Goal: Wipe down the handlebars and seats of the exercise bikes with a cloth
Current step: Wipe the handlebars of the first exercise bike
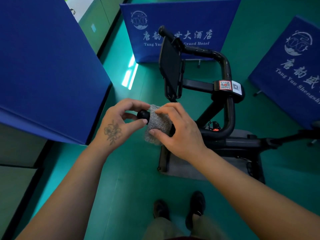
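A grey fluffy cloth [158,124] is wrapped over the near end of the black exercise bike handlebar [229,111]. The round black bar tip [143,114] sticks out of the cloth to the left. My right hand [176,130] grips the cloth around the bar, thumb below and fingers on top. My left hand [119,122] pinches the cloth's left edge at the bar tip with thumb and fingers. The bar loops back past a QR-code clamp [228,85] to its far end [162,30]. The seat is not in view.
A black tablet holder [170,66] stands on the bike's stem. Blue partition panels stand at the left [43,66], behind [173,18] and at the right [290,66]. The bike base sits on a grey mat [187,168] on green floor. My shoes [195,208] are below.
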A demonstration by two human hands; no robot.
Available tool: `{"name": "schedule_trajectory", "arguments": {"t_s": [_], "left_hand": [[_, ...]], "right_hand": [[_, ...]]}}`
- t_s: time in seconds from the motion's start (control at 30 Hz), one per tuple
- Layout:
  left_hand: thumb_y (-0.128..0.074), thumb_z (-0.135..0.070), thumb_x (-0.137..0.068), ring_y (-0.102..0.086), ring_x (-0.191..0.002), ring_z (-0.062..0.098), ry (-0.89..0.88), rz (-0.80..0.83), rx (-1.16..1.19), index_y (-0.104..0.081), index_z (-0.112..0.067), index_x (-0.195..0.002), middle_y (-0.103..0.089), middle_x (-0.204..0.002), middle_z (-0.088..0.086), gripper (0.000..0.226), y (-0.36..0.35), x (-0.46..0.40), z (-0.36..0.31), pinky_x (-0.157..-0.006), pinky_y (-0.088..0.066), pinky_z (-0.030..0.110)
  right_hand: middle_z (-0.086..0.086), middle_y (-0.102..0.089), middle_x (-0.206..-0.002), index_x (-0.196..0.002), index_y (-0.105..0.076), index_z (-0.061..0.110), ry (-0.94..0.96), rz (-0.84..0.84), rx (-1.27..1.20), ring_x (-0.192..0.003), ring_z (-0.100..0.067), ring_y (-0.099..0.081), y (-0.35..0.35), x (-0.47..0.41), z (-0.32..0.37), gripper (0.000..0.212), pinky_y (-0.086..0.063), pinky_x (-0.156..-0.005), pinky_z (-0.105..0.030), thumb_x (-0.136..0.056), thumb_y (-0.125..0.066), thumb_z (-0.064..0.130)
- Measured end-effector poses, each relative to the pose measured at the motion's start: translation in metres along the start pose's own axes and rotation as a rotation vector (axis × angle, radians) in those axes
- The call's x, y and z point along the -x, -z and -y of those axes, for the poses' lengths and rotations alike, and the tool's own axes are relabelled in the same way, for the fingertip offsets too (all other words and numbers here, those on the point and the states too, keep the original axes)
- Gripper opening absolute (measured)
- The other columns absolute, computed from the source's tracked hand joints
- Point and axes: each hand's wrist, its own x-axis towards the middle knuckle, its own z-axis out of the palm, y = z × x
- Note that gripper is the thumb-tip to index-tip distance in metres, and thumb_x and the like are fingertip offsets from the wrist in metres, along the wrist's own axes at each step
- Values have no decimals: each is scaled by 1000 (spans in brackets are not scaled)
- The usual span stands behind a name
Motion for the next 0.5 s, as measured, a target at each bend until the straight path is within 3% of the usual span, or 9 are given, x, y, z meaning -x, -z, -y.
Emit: {"name": "schedule_trajectory", "arguments": {"t_s": [0.27, 0.5], "left_hand": [[-83, 1, -86, -71, -108, 17, -34, 23, -33, -78, -20, -110, -73, -109, -3, 32, 5, -4, 3, -92, -59, 29], [-82, -1, -83, -69, -103, 11, -65, 27, -81, -77, -16, -105, -72, -107, -3, 26, 3, -6, 3, -91, -55, 23]], "right_hand": [[7, -58, -122, -124, -65, 23, -7, -36, 26, -110, -17, -61, -8, -11, 5, 41, -53, -91, -40, -91, -79, 43], [9, -62, -119, -124, -66, 25, 6, -7, 200, -105, -18, -61, 1, -1, -6, 43, -52, -89, -39, -86, -78, 39]]}}
